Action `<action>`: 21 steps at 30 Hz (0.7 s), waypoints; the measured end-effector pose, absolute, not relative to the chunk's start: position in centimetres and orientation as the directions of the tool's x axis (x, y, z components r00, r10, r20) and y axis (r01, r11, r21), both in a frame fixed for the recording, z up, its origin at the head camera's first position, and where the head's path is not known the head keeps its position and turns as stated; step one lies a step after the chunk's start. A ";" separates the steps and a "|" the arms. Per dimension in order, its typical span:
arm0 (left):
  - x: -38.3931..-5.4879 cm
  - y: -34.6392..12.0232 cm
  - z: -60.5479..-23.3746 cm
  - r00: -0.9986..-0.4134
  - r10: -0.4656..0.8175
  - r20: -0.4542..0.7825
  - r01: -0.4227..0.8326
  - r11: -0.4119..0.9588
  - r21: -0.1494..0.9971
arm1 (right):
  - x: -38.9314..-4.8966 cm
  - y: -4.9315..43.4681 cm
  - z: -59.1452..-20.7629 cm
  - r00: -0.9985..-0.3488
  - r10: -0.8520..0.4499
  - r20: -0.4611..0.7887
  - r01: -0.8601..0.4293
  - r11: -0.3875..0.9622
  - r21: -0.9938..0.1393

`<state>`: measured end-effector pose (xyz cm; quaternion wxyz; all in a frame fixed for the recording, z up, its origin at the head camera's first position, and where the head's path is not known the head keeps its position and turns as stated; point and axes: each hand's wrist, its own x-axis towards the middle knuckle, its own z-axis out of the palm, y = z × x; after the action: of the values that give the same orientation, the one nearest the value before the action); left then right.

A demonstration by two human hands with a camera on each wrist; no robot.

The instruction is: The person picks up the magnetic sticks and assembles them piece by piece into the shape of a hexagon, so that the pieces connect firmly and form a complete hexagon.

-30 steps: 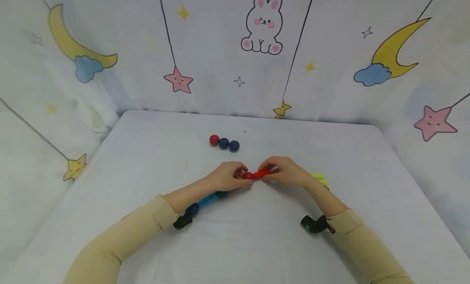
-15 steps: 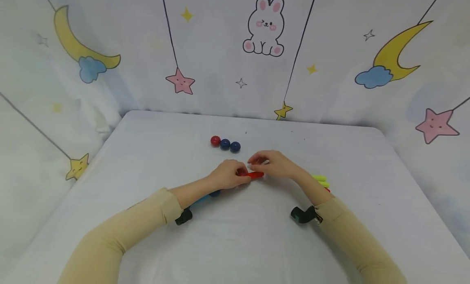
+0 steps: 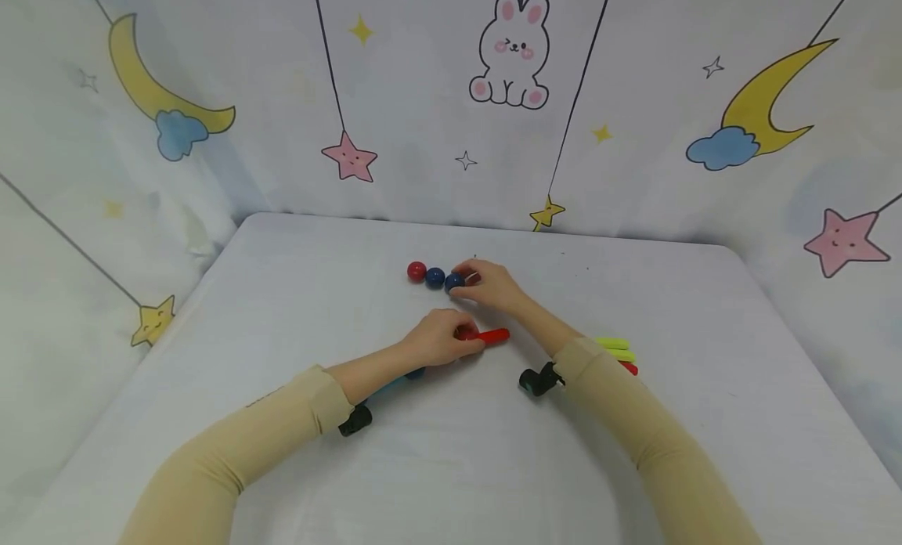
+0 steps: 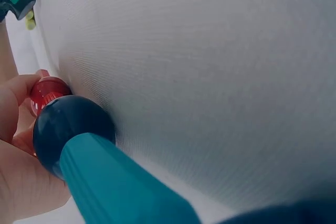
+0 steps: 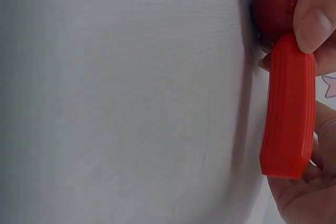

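Observation:
My left hand [image 3: 440, 338] grips a red ball [image 4: 48, 92] in a chain of balls and rods lying on the table. A red rod [image 3: 493, 337] sticks out from that ball to the right; its far end [image 5: 286, 166] is bare. Behind the ball, the chain runs through a dark blue ball [image 4: 71, 124] and a light blue rod [image 4: 121, 187], partly hidden under my left forearm in the head view. Farther back, my right hand [image 3: 489, 285] has thumb and fingers around a loose dark blue ball [image 3: 454, 283], the rightmost of a short row.
Another dark blue ball [image 3: 434, 278] and a red ball [image 3: 416, 272] complete the row. Yellow-green rods [image 3: 615, 349] and a red rod [image 3: 629, 367] lie right of my right forearm. A patterned white cloth [image 3: 395, 99] hangs behind the table.
My right hand has let go of the red rod and moved back and left to the row of balls. My left hand has stayed on the red ball, shifting slightly left.

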<state>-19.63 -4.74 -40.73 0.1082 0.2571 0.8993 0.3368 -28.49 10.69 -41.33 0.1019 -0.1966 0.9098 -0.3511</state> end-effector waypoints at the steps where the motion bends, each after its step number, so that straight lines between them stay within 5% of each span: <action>1: -19.6 -4.7 -40.7 -0.844 0.537 -0.018 0.392 0.638 0.663 | -28.4 10.9 -41.3 -0.900 -0.432 -0.048 -0.288 0.675 -0.679; 21: -19.4 -5.3 -41.1 -0.868 0.495 -0.025 0.346 0.641 0.686 | -21.5 20.8 -40.8 -0.857 -0.499 -0.131 -0.236 0.606 -0.760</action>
<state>-19.41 -5.29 -41.06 0.1058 0.2337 0.8995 0.3536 -21.52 20.79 -40.78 0.1675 -0.2088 0.8802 -0.3918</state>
